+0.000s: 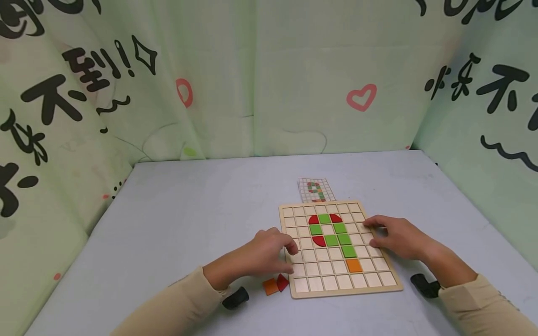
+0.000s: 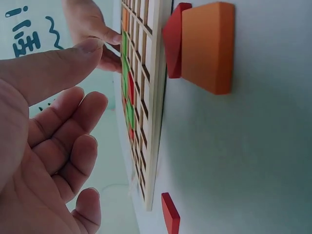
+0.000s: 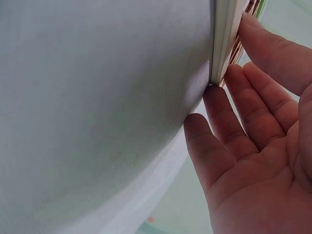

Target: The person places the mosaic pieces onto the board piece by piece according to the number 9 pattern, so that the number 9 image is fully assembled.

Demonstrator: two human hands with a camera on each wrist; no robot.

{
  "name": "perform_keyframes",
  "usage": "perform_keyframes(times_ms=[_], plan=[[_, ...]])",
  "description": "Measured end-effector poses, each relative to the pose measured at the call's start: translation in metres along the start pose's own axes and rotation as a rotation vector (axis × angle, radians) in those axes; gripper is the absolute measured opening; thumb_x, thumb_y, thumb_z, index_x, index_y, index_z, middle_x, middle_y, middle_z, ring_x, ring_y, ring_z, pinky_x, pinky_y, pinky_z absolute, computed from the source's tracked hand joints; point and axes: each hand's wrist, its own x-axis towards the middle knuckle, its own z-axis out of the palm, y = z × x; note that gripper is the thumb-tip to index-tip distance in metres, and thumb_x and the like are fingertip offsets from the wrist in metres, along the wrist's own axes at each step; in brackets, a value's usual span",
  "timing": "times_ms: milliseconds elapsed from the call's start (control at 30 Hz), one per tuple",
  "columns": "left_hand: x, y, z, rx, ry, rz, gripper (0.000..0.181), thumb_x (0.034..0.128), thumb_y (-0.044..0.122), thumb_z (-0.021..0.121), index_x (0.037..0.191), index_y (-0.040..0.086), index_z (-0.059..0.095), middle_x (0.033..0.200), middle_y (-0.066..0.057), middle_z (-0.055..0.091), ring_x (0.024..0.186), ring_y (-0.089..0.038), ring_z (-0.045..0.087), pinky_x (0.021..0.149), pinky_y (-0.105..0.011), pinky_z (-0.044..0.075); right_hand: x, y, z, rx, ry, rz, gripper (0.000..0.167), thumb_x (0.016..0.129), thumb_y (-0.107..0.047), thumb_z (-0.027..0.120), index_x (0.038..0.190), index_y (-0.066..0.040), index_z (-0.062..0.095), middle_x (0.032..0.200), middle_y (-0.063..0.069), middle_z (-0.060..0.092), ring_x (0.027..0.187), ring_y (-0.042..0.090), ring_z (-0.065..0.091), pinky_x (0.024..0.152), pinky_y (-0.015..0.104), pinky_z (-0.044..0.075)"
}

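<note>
A wooden grid board (image 1: 317,294) lies on the table, holding several green squares (image 1: 348,251), red rounded pieces (image 1: 319,241) and an orange square (image 1: 354,265). My left hand (image 1: 269,252) hovers at the board's left edge with loosely bent fingers and nothing between them. Just below it sit a loose orange block (image 2: 207,48) and a red piece (image 2: 174,41) touching it. Another red piece (image 2: 170,214) rests beside the board in the left wrist view. At the board's right edge, my right hand (image 1: 399,238) touches the frame with extended fingers (image 3: 219,112) and thumb.
A small printed card (image 1: 317,189) with a similar coloured pattern lies behind the board, its lower end meeting the frame. Black wrist devices (image 1: 236,298) sit by both sleeves. Pale printed curtains (image 1: 294,93) surround the white table (image 1: 189,210).
</note>
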Motion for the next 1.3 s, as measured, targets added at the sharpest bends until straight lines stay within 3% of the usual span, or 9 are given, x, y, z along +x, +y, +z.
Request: perform_keyframes(times_ms=[233,467,667,1000,1300], plan=[[-0.01,-0.005,0.002,-0.015,-0.016,0.01,0.03,0.0793,0.025,0.086,0.103,0.02,0.069,0.092,0.017,0.059,0.094,-0.007,0.046,0.087,-0.028,0.039,-0.001,-0.001,0.0,0.007,0.001,0.001,0.049,0.088,-0.022,0.075,0.13,-0.002,0.06,0.133,0.026,0.056,0.119,0.045,0.052,0.097,0.061,0.04],[-0.013,-0.004,0.006,0.056,-0.033,0.043,0.035,0.0766,0.031,0.089,0.101,0.019,0.066,0.09,0.017,0.058,0.091,-0.006,0.046,0.089,-0.03,0.039,-0.001,-0.002,0.0,0.0,0.004,0.005,0.049,0.088,-0.021,0.075,0.131,-0.002,0.06,0.134,0.027,0.055,0.119,0.045,0.052,0.097,0.061,0.04],[-0.013,-0.005,0.01,0.08,-0.032,0.07,0.037,0.0739,0.032,0.091,0.097,0.02,0.065,0.087,0.018,0.055,0.088,-0.005,0.045,0.083,-0.027,0.038,-0.001,-0.002,0.0,0.001,0.005,0.006,0.049,0.088,-0.022,0.075,0.131,-0.002,0.06,0.134,0.026,0.056,0.119,0.045,0.052,0.097,0.061,0.04],[-0.011,-0.007,0.018,0.093,-0.062,0.004,0.042,0.0718,0.037,0.091,0.099,0.023,0.063,0.085,0.016,0.053,0.089,-0.005,0.044,0.081,-0.027,0.038,-0.001,-0.002,0.001,0.004,0.006,0.002,0.05,0.089,-0.021,0.075,0.132,-0.001,0.059,0.134,0.027,0.055,0.118,0.045,0.052,0.096,0.061,0.041],[-0.011,-0.013,0.016,0.068,-0.045,-0.028,0.039,0.0729,0.035,0.091,0.096,0.021,0.063,0.081,0.016,0.052,0.087,-0.006,0.044,0.08,-0.03,0.036,-0.001,0.0,0.001,-0.001,0.007,0.001,0.05,0.089,-0.022,0.075,0.132,-0.001,0.059,0.134,0.027,0.056,0.119,0.046,0.052,0.097,0.062,0.04]])
